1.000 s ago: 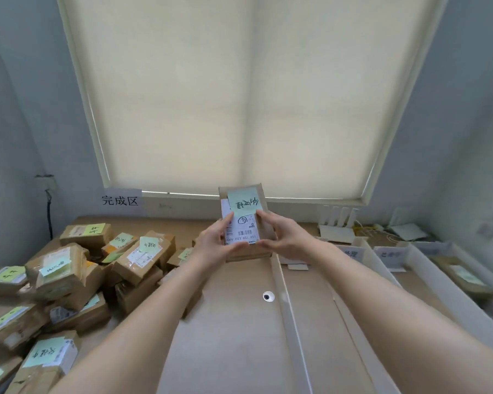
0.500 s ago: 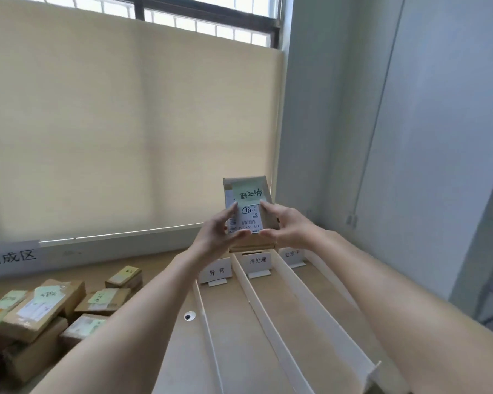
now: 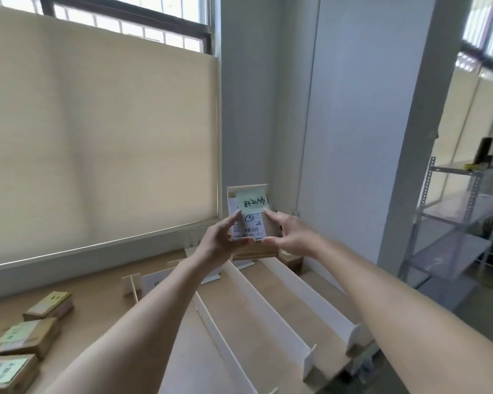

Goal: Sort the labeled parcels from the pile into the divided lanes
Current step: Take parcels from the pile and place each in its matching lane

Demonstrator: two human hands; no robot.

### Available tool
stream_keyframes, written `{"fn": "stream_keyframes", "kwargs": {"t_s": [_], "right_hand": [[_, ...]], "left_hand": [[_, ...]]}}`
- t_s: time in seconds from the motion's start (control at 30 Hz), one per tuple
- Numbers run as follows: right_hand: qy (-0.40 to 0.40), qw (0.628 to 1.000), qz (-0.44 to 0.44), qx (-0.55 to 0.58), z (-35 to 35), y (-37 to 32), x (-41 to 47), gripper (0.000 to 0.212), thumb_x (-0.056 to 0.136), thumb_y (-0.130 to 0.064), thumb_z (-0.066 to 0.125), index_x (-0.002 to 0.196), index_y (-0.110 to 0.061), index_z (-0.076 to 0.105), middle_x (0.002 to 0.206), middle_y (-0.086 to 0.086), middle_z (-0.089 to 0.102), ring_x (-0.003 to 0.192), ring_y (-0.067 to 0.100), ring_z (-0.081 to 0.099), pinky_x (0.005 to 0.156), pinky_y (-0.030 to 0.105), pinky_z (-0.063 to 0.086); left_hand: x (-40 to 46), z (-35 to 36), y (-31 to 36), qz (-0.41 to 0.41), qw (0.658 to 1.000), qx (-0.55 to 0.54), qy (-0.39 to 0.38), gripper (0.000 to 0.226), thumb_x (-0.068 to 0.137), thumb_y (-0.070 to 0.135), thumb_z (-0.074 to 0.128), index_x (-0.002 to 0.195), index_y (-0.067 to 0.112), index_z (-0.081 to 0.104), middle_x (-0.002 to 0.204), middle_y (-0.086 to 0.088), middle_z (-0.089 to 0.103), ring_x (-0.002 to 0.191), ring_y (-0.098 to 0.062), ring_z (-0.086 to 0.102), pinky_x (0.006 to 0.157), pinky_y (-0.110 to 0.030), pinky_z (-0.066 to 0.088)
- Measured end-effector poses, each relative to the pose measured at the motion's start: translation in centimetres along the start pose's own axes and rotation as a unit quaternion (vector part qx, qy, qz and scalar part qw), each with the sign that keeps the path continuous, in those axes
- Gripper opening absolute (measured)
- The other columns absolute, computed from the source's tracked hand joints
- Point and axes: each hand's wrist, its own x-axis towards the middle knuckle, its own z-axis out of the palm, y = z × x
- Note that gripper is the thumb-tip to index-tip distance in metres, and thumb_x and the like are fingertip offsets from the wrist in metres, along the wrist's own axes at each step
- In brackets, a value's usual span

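Three long lanes (image 3: pixel 271 314) on a wooden table (image 3: pixel 103 302), split by white walls (image 3: pixel 256 305). Four brown parcels (image 3: pixel 26 336) with green notes, off at the table's left edge. Up in the air over the far end of the lanes, one small brown parcel (image 3: pixel 264 223), gripped on the left side by the left hand (image 3: pixel 219 243) and pinched on the right side by the right hand (image 3: pixel 289 237). On its face, a white label (image 3: pixel 249 227) and a green note (image 3: pixel 252 201) with writing.
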Motion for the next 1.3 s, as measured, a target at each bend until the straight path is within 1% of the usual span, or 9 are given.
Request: {"fn": "stream_keyframes", "kwargs": {"t_s": [0.07,0.13,0.33,0.47,0.73,1.0,1.07,1.2,1.3], "right_hand": [[0.002,1.000,0.005,0.000,-0.5,1.7,0.3,0.089,0.093,-0.030,0.073,0.162,-0.023,0.019,0.153,0.001,0.046,0.133,0.020,0.048,0.111,0.034,0.040],[0.003,1.000,0.007,-0.005,-0.8,3.5,1.0,0.088,0.093,-0.029,0.073,0.162,-0.022,0.019,0.153,0.002,0.046,0.134,0.021,0.048,0.112,0.035,0.039],[0.003,1.000,0.016,-0.009,-1.6,8.7,5.4,0.086,0.094,-0.029,0.072,0.162,-0.021,0.020,0.149,0.005,0.047,0.133,0.022,0.048,0.111,0.030,0.038],[-0.001,1.000,0.008,-0.015,-2.1,11.8,10.0,0.085,0.094,-0.032,0.071,0.162,-0.023,0.021,0.147,0.003,0.048,0.132,0.022,0.048,0.112,0.040,0.041],[-0.037,0.999,-0.017,-0.007,-0.3,15.1,18.2,0.087,0.094,-0.034,0.071,0.162,-0.027,0.018,0.146,-0.001,0.047,0.130,0.020,0.049,0.110,0.044,0.045],[-0.097,0.993,-0.062,0.007,5.0,16.0,25.4,0.086,0.096,-0.032,0.068,0.163,-0.024,0.015,0.158,-0.001,0.037,0.141,0.020,0.041,0.116,0.042,0.038],[-0.111,0.991,-0.071,0.003,7.1,16.3,26.9,0.085,0.097,-0.033,0.067,0.163,-0.023,0.015,0.159,-0.001,0.036,0.143,0.020,0.037,0.118,0.039,0.034],[-0.138,0.987,-0.080,0.005,11.7,18.1,30.1,0.089,0.094,-0.039,0.068,0.163,-0.028,0.013,0.166,0.002,0.026,0.151,0.022,0.028,0.122,0.046,0.027],[-0.167,0.982,-0.090,0.010,15.6,20.5,32.6,0.087,0.095,-0.037,0.067,0.163,-0.026,0.014,0.166,0.000,0.025,0.151,0.021,0.027,0.122,0.041,0.026]], "left_hand": [[1.3,1.6,-0.1,-0.001,1.000,-0.008,-0.006,0.090,0.076,0.029,0.085,0.152,0.030,0.036,0.136,0.011,0.055,0.121,-0.014,0.059,0.103,-0.039,0.050],[2.9,3.0,-0.6,0.000,1.000,-0.014,-0.012,0.091,0.075,0.030,0.086,0.151,0.031,0.036,0.138,0.005,0.058,0.121,-0.015,0.060,0.104,-0.042,0.050],[8.8,6.5,-2.0,-0.002,1.000,-0.010,-0.011,0.089,0.078,0.027,0.084,0.152,0.031,0.035,0.139,0.003,0.058,0.121,-0.017,0.060,0.102,-0.042,0.051],[13.6,7.6,-3.4,-0.005,1.000,-0.013,0.003,0.089,0.077,0.027,0.085,0.152,0.031,0.037,0.140,0.008,0.056,0.123,-0.011,0.058,0.102,-0.038,0.051],[18.8,7.6,-7.3,-0.020,0.999,0.003,0.034,0.087,0.079,0.030,0.083,0.152,0.028,0.036,0.142,0.007,0.054,0.122,-0.013,0.058,0.104,-0.039,0.049],[20.1,5.7,-13.2,-0.060,0.995,0.029,0.080,0.088,0.078,0.030,0.083,0.153,0.024,0.037,0.144,0.007,0.051,0.125,-0.016,0.055,0.100,-0.042,0.052],[20.2,5.4,-15.3,-0.076,0.993,0.030,0.090,0.087,0.078,0.029,0.084,0.152,0.024,0.039,0.144,0.006,0.052,0.126,-0.015,0.055,0.100,-0.042,0.052],[20.8,5.9,-20.2,-0.118,0.987,0.043,0.101,0.087,0.077,0.029,0.085,0.151,0.026,0.040,0.144,0.005,0.052,0.126,-0.016,0.055,0.102,-0.041,0.050],[21.4,7.3,-24.2,-0.153,0.982,0.041,0.103,0.089,0.078,0.027,0.084,0.153,0.024,0.036,0.144,0.007,0.049,0.128,-0.015,0.052,0.103,-0.038,0.050]]}}
